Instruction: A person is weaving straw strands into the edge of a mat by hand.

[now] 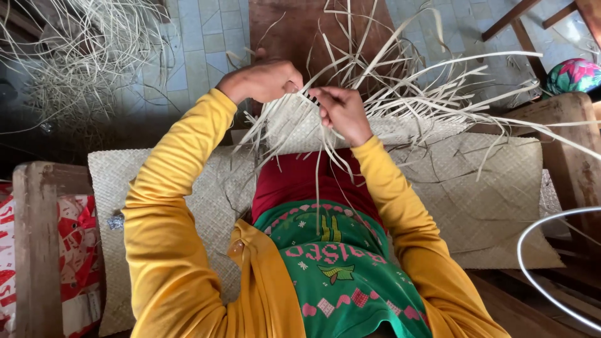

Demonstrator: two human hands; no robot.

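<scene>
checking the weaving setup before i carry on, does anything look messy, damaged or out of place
Nothing looks damaged. The loose strips fan out unevenly from the woven piece where the left hand and right hand grip them. A tangled heap of strips lies on the tiled floor at upper left. The woven mat lies flat.

Left hand (266, 80), right hand (341, 111) pinching pale strips (400, 94), woven mat (488, 200) beneath

Home weaving spot, tiled floor (206, 37), woven mat (488, 194), loose straw pile (69, 69)
</scene>
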